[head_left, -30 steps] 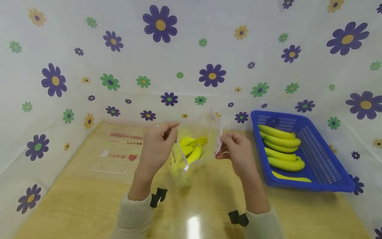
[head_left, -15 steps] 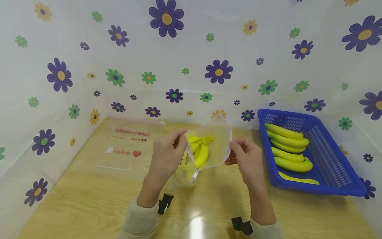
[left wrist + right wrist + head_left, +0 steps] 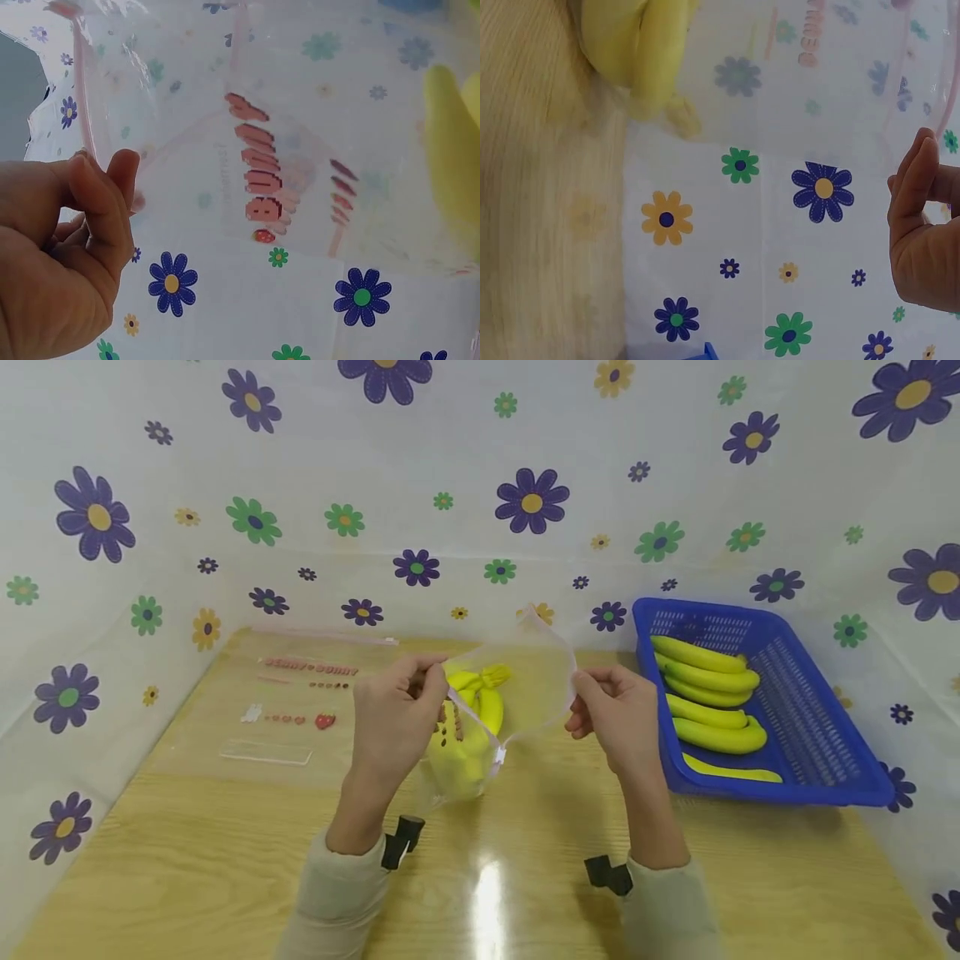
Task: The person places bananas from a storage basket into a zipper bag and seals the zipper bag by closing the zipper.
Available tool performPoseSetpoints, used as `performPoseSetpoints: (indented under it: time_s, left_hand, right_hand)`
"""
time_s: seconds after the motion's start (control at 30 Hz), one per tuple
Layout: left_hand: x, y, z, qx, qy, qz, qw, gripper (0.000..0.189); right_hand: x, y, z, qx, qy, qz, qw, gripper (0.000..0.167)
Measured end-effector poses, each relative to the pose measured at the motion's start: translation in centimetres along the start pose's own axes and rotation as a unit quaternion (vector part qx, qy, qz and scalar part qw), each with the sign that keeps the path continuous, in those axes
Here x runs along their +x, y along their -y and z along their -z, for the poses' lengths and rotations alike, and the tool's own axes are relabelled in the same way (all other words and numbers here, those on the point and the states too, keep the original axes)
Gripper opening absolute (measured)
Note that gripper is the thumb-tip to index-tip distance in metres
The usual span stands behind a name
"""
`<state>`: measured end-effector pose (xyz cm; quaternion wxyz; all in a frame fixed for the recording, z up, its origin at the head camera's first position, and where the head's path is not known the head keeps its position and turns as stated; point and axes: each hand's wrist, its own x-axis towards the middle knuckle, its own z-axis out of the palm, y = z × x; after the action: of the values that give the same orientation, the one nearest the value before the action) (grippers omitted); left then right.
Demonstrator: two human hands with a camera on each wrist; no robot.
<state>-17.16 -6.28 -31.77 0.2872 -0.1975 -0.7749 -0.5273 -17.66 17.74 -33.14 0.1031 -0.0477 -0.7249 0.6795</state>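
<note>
A clear zip bag with a pink rim and red print stands between the hands, its mouth spread wide. Inside it lies a bunch of yellow bananas, stems at the top. My left hand pinches the left rim between thumb and fingers; the left wrist view shows this hand at the pink edge. At the opposite rim, my right hand pinches the plastic with its thumb and fingertips. The white slider hangs at the near corner of the rim. In the right wrist view, the bananas rest low in the bag.
A blue plastic basket holding several bananas stands to the right. Another flat, printed zip bag lies on the wooden table at the left. A flower-patterned white cloth rises behind the table.
The head view has tilted down slightly. My hands have drawn a little farther apart, so the bag's mouth is wider. Both keep hold of the rim, and the bananas stay inside.
</note>
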Motion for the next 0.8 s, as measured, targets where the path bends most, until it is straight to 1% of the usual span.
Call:
performPoseSetpoints:
  time_s: [0.07,0.17,0.27,0.37,0.47,0.63,0.73,0.8]
  left_hand:
    - [0.0,0.0,0.0,-0.006,-0.005,0.011,0.9999,0.018]
    - [0.0,0.2,0.1,-0.008,-0.024,0.022,0.9994,0.017]
    - [0.1,0.5,0.3,-0.007,-0.048,0.014,0.9987,0.018]
    - [0.3,0.6,0.4,-0.012,-0.060,0.000,0.9981,0.018]
    - [0.4,0.5,0.3,-0.028,-0.055,-0.001,0.9981,0.019]
    - [0.3,0.6,0.0,-0.037,-0.038,-0.002,0.9986,0.019]
    - [0.3,0.7,0.0,-0.043,-0.032,0.008,0.9985,0.019]
    - [0.3,0.7,-0.1,-0.052,-0.026,0.016,0.9982,0.019]
  right_hand:
    - [0.7,0.3,-0.1,-0.019,0.008,0.005,0.9998,0.021]
    - [1.4,0.3,-0.3,-0.040,0.025,0.004,0.9989,0.022]
    - [1.8,0.0,-0.4,-0.068,0.039,-0.004,0.9969,0.020]
    - [2.1,-0.1,-0.2,-0.102,0.048,0.006,0.9936,0.018]
    - [2.3,0.2,0.1,-0.140,0.064,0.022,0.9878,0.019]
    - [2.6,1.4,0.8,-0.192,0.102,0.028,0.9757,0.024]
    - [2.9,1.9,1.3,-0.218,0.114,0.034,0.9687,0.026]
    - [3.2,2.1,2.1,-0.232,0.119,0.033,0.9649,0.027]
